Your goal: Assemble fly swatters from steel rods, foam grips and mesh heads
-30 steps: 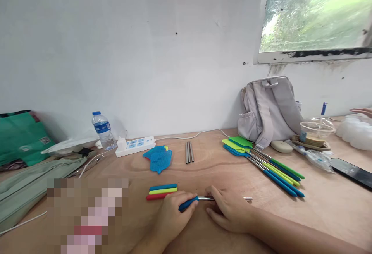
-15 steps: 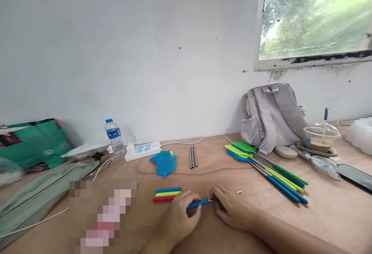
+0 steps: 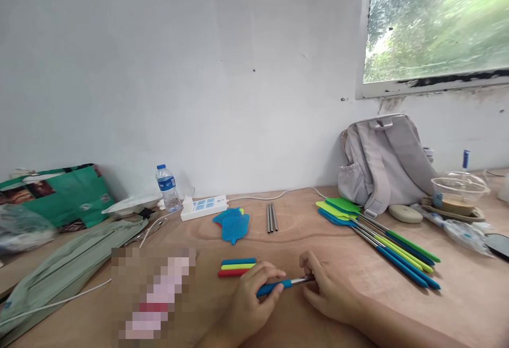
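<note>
Between the thumb and fingers of my left hand (image 3: pixel 254 297) is a blue handle (image 3: pixel 273 287), lying nearly level just above the table. A thin metal rod (image 3: pixel 299 280) runs from the handle's right end into the curled fingers of my right hand (image 3: pixel 328 290), which pinch it; its far end is hidden there. Just beyond my left hand lie loose blue (image 3: pixel 238 261), yellow (image 3: pixel 237 267) and red handles (image 3: pixel 234 272), side by side. Farther back are stacked blue fly swatter heads (image 3: pixel 234 226) and several metal tubes (image 3: pixel 272 218).
On the right, several fly swatters (image 3: pixel 382 236) lie in a fanned pile before a grey backpack (image 3: pixel 385 162). A plastic cup (image 3: pixel 457 194) stands beyond. At the back left are a power strip (image 3: pixel 204 207), a water bottle (image 3: pixel 167 186) and a green bag (image 3: pixel 75 194).
The view has swung slightly left. More of the metal rod shows between my hands, and my right hand has shifted away from the handle. The rod's tip beyond my right hand no longer shows.
</note>
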`<state>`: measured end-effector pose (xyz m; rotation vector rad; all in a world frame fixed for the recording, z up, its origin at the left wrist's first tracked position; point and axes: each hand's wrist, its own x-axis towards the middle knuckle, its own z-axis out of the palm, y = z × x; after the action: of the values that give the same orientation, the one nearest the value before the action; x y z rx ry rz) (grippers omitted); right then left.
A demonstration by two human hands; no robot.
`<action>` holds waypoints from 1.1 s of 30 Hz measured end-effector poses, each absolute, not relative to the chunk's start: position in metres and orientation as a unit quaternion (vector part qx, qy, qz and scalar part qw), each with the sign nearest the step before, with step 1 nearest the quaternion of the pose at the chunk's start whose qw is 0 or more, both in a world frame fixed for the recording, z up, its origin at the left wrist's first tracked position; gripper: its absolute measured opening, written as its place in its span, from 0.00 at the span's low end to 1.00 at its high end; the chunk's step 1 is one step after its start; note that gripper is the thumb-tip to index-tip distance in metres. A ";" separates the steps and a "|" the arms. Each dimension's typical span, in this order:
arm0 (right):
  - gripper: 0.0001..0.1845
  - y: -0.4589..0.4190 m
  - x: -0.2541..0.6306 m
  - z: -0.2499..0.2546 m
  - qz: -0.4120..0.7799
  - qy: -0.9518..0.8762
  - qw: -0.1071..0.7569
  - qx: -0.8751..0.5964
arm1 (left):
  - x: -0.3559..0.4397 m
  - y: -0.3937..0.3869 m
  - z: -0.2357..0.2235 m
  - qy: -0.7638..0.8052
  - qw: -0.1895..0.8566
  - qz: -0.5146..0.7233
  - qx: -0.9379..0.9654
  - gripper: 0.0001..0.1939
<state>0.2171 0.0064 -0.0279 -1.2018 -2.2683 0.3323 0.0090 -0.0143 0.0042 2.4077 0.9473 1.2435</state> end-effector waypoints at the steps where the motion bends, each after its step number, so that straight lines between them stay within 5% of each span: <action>1: 0.18 0.006 0.215 -0.029 0.123 -0.835 0.285 -0.454 | 0.012 -0.017 0.006 0.318 0.137 0.436 0.831 0.09; 21: 0.14 0.003 0.201 -0.026 0.159 -0.796 0.300 -0.500 | 0.022 -0.031 0.006 0.264 0.126 0.397 0.870 0.15; 27: 0.07 0.005 0.197 -0.026 0.207 -0.798 0.302 -0.479 | 0.018 -0.032 0.015 0.306 0.036 0.336 0.890 0.20; 33: 0.07 0.006 0.204 -0.013 0.184 -0.816 0.279 -0.472 | -0.029 -0.004 0.029 0.430 0.013 0.443 0.786 0.14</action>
<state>0.2038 0.0062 -0.0130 -1.2671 -2.1882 0.4941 -0.0288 -0.0040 0.0290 2.4502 1.3393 1.3808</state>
